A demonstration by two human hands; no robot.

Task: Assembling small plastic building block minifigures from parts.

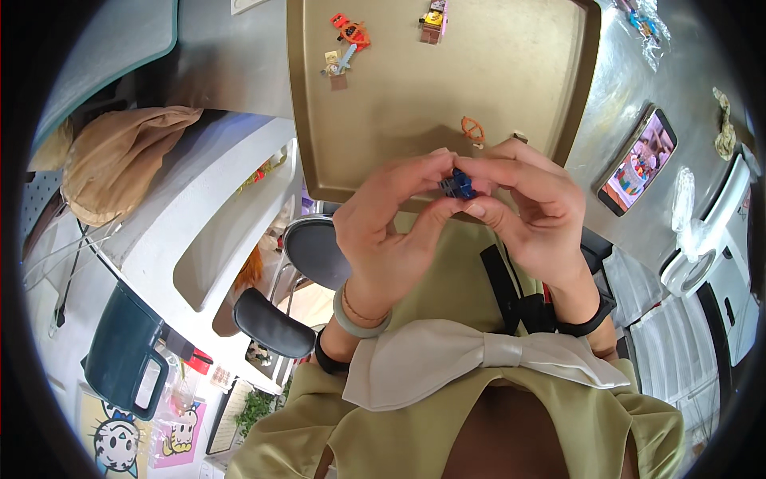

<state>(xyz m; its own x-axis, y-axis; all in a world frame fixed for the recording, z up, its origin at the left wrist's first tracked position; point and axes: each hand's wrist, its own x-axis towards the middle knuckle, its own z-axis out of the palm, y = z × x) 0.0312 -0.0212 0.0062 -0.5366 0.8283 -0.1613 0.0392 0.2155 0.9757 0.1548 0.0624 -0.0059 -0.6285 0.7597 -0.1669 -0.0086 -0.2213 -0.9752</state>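
Note:
My left hand (pixel 387 215) and my right hand (pixel 531 203) meet over the near edge of a gold tray (pixel 447 92). Between their fingertips they pinch a small dark blue toy figure piece (pixel 461 185) with a grey part on its left side. Fingers cover much of it. Just beyond my right hand lies an orange bow-shaped toy part (pixel 472 128), with a tiny pale piece (pixel 479 146) beside it. At the tray's far left are a red toy figure (pixel 351 32) and a toy figure with a grey-blue sword (pixel 339 64). Another toy figure (pixel 433 22) lies at the far middle.
Right of the tray, a phone (pixel 638 160) with a lit screen lies on the metal table (pixel 550 191). A clear plastic bag (pixel 648 36) with colourful bits sits at the far right. To the left are a white shelf unit (pixel 183 215), a black chair (pixel 275 323) and a dark green jug (pixel 120 347).

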